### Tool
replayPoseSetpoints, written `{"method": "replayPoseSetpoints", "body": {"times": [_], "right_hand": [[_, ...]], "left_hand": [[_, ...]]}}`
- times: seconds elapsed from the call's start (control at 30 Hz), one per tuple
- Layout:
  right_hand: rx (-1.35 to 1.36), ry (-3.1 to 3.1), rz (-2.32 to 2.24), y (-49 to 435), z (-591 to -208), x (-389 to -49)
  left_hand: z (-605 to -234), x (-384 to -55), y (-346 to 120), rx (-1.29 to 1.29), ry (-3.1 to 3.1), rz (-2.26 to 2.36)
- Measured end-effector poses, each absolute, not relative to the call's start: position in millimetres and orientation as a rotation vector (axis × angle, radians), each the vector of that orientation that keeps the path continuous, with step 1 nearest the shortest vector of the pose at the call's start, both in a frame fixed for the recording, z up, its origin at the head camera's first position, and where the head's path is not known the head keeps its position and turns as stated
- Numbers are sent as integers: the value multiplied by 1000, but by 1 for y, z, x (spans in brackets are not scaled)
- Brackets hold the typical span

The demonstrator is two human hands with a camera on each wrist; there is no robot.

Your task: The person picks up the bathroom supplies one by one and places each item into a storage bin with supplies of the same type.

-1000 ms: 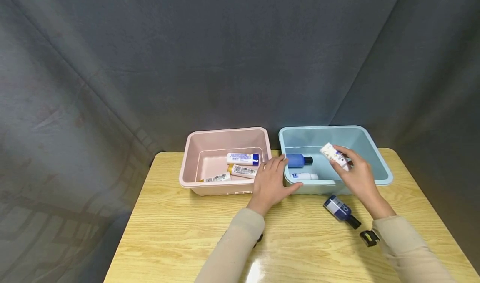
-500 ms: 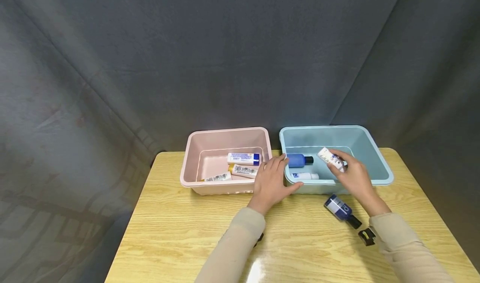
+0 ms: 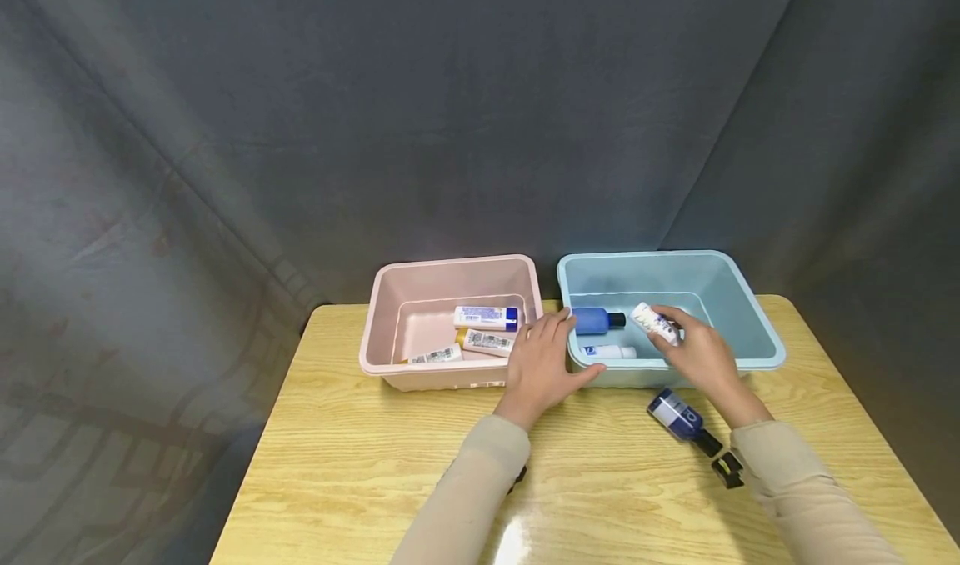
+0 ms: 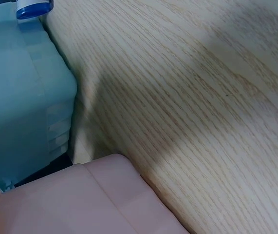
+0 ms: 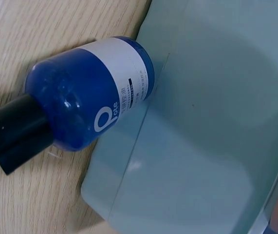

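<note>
My right hand [image 3: 697, 350] reaches over the blue bin's near rim and grips a small white bottle [image 3: 651, 322] with dark print, tilted low inside the blue bin [image 3: 757, 323]. Beside it in that bin lie a blue bottle [image 3: 591, 321] with a black cap and a white tube [image 3: 609, 352]. My left hand [image 3: 542, 363] rests where the two bins meet, fingers spread across the pink bin's rim [image 3: 450, 373] and the blue one's corner. A dark blue bottle [image 5: 90, 92] with a black cap and white label lies on the table against the blue bin's front.
Inside the pink bin are a white tube with a blue cap [image 3: 486, 317] and two white tubes with yellow caps, one of them this tube [image 3: 487, 342]. The wooden table [image 3: 360, 473] extends in front. A grey curtain [image 3: 480, 132] hangs behind.
My right hand has moved slightly left and lower into the blue bin with the white bottle. The left hand stays put.
</note>
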State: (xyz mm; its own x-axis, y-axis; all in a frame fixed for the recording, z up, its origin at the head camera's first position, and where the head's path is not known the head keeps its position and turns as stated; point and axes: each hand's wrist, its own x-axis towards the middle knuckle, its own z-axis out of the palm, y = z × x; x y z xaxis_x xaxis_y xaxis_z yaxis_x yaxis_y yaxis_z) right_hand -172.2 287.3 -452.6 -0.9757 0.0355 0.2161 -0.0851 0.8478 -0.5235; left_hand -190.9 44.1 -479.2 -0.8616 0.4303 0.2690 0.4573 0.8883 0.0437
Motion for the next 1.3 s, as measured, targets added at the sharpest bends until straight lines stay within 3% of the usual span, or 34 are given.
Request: {"method": "replayPoseSetpoints", "body": {"times": [0.63, 1.3], "right_hand": [[66, -2751, 832, 287, -456, -171], [109, -2530, 851, 286, -448, -140]], "left_hand": [[-479, -190, 44, -666, -2825, -166], [-479, -191, 44, -683, -2802, -164]]}}
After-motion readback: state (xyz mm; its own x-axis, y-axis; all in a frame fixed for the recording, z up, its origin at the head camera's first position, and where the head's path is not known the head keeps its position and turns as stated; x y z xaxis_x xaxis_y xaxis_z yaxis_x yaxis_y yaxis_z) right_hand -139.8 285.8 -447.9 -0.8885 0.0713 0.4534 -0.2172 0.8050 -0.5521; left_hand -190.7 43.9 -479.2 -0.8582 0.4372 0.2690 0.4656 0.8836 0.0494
